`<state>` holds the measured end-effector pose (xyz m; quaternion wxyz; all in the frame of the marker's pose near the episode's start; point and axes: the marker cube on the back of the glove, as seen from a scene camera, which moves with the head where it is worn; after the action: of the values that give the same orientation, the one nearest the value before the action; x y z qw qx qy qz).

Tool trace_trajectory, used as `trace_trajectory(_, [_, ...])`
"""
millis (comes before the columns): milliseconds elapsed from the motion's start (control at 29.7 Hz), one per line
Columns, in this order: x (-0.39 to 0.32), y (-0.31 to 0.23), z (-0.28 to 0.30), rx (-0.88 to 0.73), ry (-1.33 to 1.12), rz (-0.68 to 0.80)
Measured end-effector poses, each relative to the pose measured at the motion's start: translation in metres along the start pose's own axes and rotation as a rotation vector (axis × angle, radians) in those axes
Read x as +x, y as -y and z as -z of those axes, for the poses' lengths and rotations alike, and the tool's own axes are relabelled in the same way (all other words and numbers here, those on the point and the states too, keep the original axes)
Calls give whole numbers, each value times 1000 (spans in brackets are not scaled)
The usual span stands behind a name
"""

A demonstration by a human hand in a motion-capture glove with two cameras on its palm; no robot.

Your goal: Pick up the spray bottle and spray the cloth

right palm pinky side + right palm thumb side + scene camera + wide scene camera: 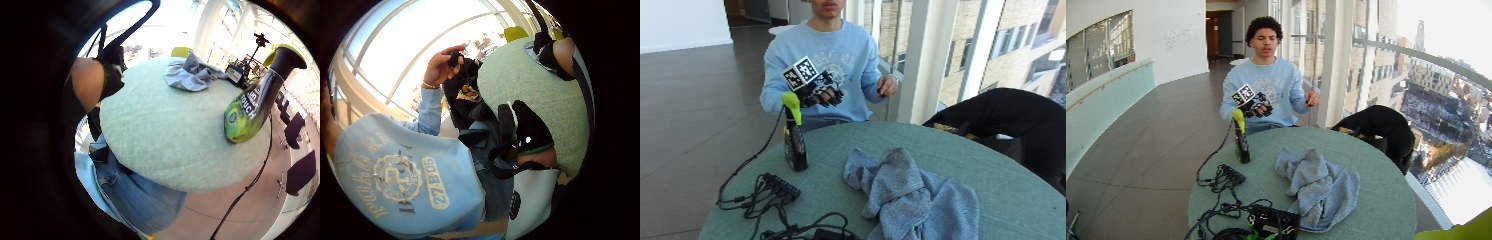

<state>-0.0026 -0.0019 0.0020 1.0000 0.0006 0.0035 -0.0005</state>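
The spray bottle's (795,140) label is too small to read from outside and only partly legible in the little-finger palm view. The cloth (909,195) runs off the outside view's lower edge. The gloved right hand's (821,94) palm and fingertips are hidden behind its back.

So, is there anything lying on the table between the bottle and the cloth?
No. In the outside view only bare table separates the bottle from the cloth; the cables lie nearer the camera, off that stretch.
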Motion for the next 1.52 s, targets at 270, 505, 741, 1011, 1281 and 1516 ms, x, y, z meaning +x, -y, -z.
trace_trajectory(270, [-6,26,-6,-26,12,26])
trace_trajectory(505, [-9,43,-9,-59,-11,43])
trace_trajectory(741, [-10,40,-8,-48,24,56])
trace_trajectory(1011, [-10,43,-6,-56,61,41])
trace_trajectory(1281, [18,34,2,-42,97,-72])
trace_trajectory(1516, [66,12,24,-25,49,-235])
